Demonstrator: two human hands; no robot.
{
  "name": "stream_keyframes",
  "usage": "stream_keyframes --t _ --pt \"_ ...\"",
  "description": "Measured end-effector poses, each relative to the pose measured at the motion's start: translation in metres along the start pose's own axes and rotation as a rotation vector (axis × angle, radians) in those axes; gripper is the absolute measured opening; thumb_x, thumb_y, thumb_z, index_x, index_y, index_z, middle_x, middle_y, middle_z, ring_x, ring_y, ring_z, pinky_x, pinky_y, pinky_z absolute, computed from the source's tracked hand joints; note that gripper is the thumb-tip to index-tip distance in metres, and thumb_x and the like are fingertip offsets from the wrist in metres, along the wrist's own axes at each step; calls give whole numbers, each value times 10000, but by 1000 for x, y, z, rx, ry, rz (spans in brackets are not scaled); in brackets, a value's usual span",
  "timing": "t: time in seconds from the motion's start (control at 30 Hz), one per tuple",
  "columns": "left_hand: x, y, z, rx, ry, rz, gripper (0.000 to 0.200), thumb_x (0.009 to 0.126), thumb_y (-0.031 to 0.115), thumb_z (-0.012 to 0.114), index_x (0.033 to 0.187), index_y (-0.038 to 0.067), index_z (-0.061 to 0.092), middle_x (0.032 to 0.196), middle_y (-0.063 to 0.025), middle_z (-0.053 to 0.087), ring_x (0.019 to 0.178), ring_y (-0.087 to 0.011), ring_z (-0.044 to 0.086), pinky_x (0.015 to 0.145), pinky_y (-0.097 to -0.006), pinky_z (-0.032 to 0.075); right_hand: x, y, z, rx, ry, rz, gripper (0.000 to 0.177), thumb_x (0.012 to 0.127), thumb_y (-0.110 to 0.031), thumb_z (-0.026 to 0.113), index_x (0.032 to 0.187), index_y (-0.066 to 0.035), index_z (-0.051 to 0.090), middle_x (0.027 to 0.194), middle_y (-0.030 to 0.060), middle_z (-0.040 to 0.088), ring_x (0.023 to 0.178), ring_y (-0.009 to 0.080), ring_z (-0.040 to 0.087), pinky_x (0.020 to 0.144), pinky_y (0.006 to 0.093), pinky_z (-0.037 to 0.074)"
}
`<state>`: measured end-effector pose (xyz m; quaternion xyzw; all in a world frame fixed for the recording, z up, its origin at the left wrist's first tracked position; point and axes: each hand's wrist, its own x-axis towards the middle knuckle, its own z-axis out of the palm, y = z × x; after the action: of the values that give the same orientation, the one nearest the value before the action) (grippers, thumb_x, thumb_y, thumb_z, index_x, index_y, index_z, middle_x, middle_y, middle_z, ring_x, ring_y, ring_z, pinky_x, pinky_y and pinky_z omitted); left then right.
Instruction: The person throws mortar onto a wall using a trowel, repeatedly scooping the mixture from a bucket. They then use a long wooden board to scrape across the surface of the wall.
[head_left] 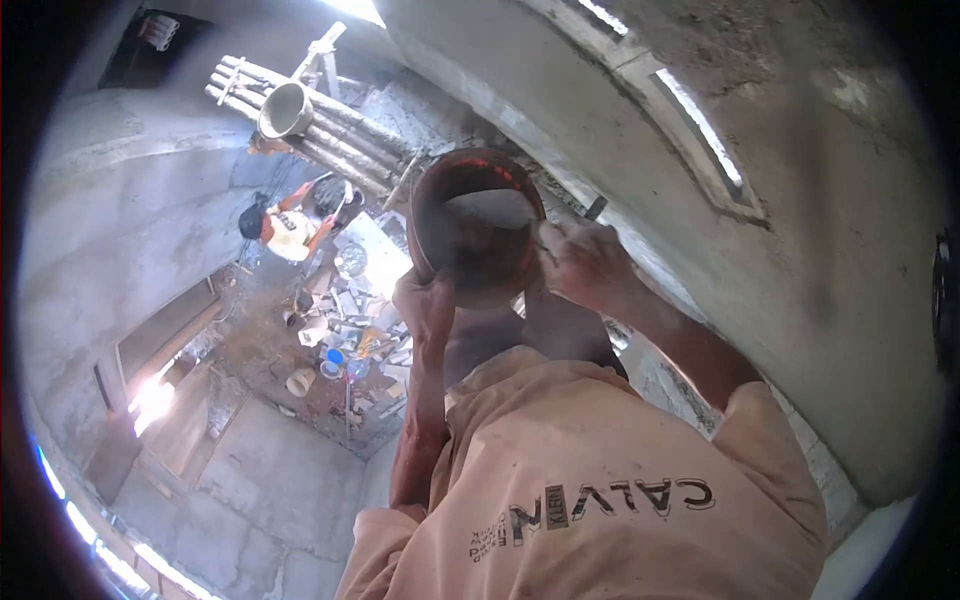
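A round dark bucket with reddish-orange marks inside its rim is raised in front of my chest, its mouth facing me. My left hand grips its near left edge, thumb over the rim. Inside, a smooth light-grey patch shows at the top and the lower part is in shadow. On the bucket's right side, my right hand is closed around a tool, whose short dark handle end pokes out above the fist. The tool's other end is hidden.
A rough grey wall with slot openings rises close on my right. Far below at left, a co-worker bends by a dark container. A pole platform bears a pale bucket. Rubble, containers and a blue lid litter the floor.
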<state>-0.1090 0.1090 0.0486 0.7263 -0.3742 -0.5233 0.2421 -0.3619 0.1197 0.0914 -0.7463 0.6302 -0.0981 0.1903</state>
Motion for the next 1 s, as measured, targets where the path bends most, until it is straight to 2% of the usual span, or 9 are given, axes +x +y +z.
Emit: stream_keyframes --t 0.07,0.17,0.3,0.43,0.53,0.6,0.67,0.87,1.0 --pt "-1 2 20 -2 -15 62 260 811 156 668 846 -94 728 663 -53 673 654 -102 595 629 -324 496 -19 18 4 -53 42 52 135 810 -163 692 842 -33 671 719 184 673 689 359 712 642 499 557" --pt "-5 17 39 59 -58 22 249 809 156 695 845 -88 733 700 -45 675 670 -105 575 609 -331 475 -22 24 56 94 -193 318 218 854 -239 675 852 -21 683 775 227 701 760 434 717 745 537 563" --pt "-14 29 44 -1 -66 -16 271 804 186 719 848 -82 729 724 -48 680 680 -112 566 604 -339 469 -37 0 16 449 -156 430 298 928 -307 641 916 -11 676 876 261 702 858 475 687 792 548 551" --pt "-4 4 54 29 58 160 266 786 199 677 759 -66 676 590 -91 589 591 -118 534 559 -346 442 -34 4 0 311 -208 520 329 928 -336 658 963 -9 668 905 260 706 893 476 679 828 562 530" --pt "16 -36 49 84 134 278 199 737 170 664 731 -27 689 586 -82 620 587 -129 532 559 -388 444 -27 26 -10 235 -100 419 362 929 -364 681 1001 -9 670 758 245 688 794 461 698 745 533 553" --pt "-1 -14 40 -57 118 43 287 747 182 669 815 -87 742 688 -102 718 646 -137 627 627 -350 515 -22 19 -41 239 -102 438 388 934 -382 679 1013 -3 667 770 244 689 791 461 697 750 538 549" --pt "-1 -29 30 -69 183 -52 284 744 163 673 767 -117 710 616 -58 642 581 -125 548 583 -357 468 -12 21 -78 175 -130 377 413 937 -398 681 1038 1 668 781 248 691 791 463 694 746 540 545" --pt "-3 -92 4 -416 332 -5 211 760 59 671 876 -99 750 761 -66 715 685 -131 616 660 -316 502 12 12 -177 -92 -61 80 441 926 -425 719 1035 -8 626 706 236 654 733 448 679 672 537 521" --pt "-9 -123 -22 -168 515 -109 312 716 110 633 880 -139 727 721 -87 699 643 -153 582 643 -379 494 19 -12 -247 -33 -71 -141 389 931 -378 747 935 -24 586 640 188 573 620 390 630 567 485 472"
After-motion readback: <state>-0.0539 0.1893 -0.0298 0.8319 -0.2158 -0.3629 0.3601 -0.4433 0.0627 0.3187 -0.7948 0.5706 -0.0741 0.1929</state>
